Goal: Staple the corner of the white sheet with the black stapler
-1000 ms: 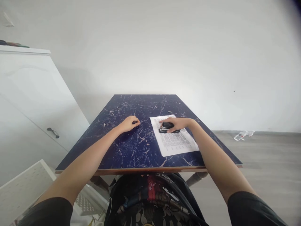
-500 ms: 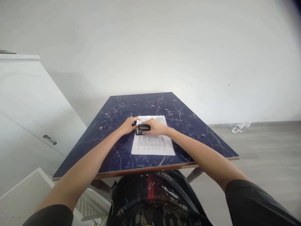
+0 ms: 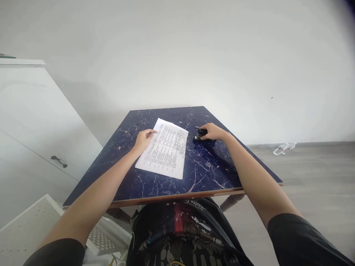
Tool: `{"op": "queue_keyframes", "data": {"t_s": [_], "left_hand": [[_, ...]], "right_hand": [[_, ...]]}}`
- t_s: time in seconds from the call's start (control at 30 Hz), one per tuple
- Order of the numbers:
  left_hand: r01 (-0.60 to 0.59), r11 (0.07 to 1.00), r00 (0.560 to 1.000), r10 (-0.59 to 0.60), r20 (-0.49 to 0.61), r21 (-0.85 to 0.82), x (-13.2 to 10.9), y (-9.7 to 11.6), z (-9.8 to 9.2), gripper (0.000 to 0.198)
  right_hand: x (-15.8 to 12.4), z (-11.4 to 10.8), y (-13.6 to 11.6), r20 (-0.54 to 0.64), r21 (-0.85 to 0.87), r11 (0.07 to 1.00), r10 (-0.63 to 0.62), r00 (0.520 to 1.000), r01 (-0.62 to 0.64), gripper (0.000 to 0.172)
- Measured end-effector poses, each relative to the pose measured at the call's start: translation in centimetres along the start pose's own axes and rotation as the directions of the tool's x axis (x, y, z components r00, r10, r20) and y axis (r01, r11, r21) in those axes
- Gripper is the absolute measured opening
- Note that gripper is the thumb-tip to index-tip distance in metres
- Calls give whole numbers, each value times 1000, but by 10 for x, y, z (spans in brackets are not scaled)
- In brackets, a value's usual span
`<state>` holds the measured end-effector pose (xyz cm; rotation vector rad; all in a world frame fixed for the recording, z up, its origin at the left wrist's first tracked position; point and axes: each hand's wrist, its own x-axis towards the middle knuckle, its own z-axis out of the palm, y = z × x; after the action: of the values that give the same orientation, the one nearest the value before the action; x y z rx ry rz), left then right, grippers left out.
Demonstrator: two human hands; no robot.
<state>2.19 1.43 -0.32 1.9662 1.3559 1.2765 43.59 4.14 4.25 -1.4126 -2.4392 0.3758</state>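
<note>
Printed sheets of paper [image 3: 165, 151] lie tilted on the dark blue marbled table [image 3: 133, 125]; how many sheets there are I cannot tell. My left hand [image 3: 144, 139] pinches their left edge, thumb and fingers closed on the paper. Over on the right side of the table, my right hand [image 3: 211, 131] is wrapped round a black stapler [image 3: 203, 132], which is at or just above the tabletop. Part of the stapler is hidden under the fingers. A small grey piece [image 3: 197, 127] lies just beyond it.
A white cabinet [image 3: 36, 111] with a dark handle stands to the left. Below it is a white perforated plastic rack or stool [image 3: 30, 225]. Behind the table rises a pale wall [image 3: 177, 55]. A clear plastic item [image 3: 284, 148] lies on the floor at right.
My right hand has carried the stapler off the paper to the right side of the table. With my left hand on its edge, the paper has shifted left and turned clockwise.
</note>
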Motion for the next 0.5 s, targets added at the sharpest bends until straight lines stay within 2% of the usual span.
{"op": "queue_keyframes", "data": {"t_s": [0.2, 0.33, 0.5], "left_hand": [[-87, 996, 988, 82, -133, -30, -4, 10, 2, 26], [-151, 988, 976, 143, -165, -33, -5, 12, 3, 29], [-137, 990, 979, 137, -150, 8, -5, 13, 6, 38]], "right_hand": [[0, 8, -15, 73, 1, 993, -116, 991, 117, 32], [2, 17, -36, 41, 100, 978, -187, 981, 183, 32], [2, 18, -55, -13, 307, 920, -254, 967, 246, 37]]}}
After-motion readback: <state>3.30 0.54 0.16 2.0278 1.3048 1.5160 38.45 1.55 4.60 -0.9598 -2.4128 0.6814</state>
